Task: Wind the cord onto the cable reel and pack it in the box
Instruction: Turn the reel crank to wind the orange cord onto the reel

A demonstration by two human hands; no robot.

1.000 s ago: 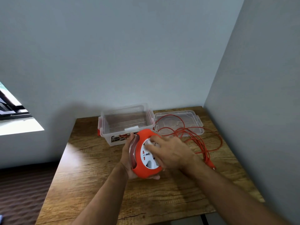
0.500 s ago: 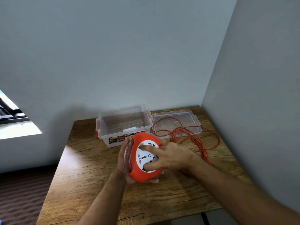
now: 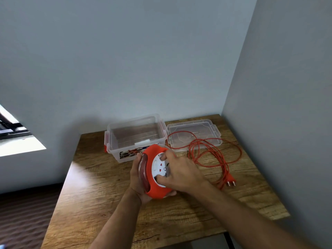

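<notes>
An orange cable reel [image 3: 154, 153] with a white socket face is held upright above the wooden table [image 3: 107, 194]. My left hand [image 3: 137, 178] cups its back and underside. My right hand [image 3: 179, 172] lies over the white face, fingers curled onto its hub. The orange cord [image 3: 212, 155] lies in loose loops on the table to the right, partly over the lid, ending in an orange plug [image 3: 230, 182]. The clear plastic box [image 3: 133, 135] stands open just behind the reel.
The box's clear lid [image 3: 194, 130] lies flat to the right of the box. Grey walls close off the back and the right side of the table. A window sill shows at far left.
My right hand has turned on the reel's white face, fingers shifting around the hub. The cord loops have shifted a little. The camera has tilted so the plug has come into view.
</notes>
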